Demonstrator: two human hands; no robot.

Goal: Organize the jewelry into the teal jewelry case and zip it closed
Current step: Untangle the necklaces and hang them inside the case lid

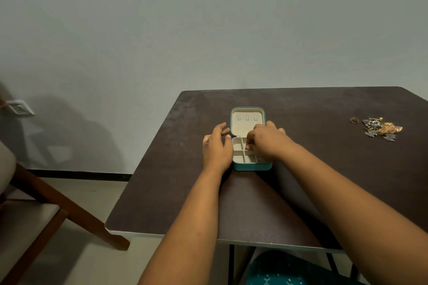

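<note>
The teal jewelry case point(251, 165) lies open on the dark worktop point(301, 192), between the two hands. The left hand point(216, 148) rests against its left side with the fingers relaxed and spread. The right hand point(266, 143) is over the compartments, fingers curled; whether they pinch something I cannot tell. The jewelry pile point(379, 127) lies well apart, to the right of the right hand.

A dark brown table point(254, 203) stands against a pale wall. An open teal jewelry case point(251, 165) lies on it near the middle, lid laid back. A small heap of jewelry point(379, 127) sits well apart toward the right edge, a loose ring point(354, 120) just beside it.
</note>
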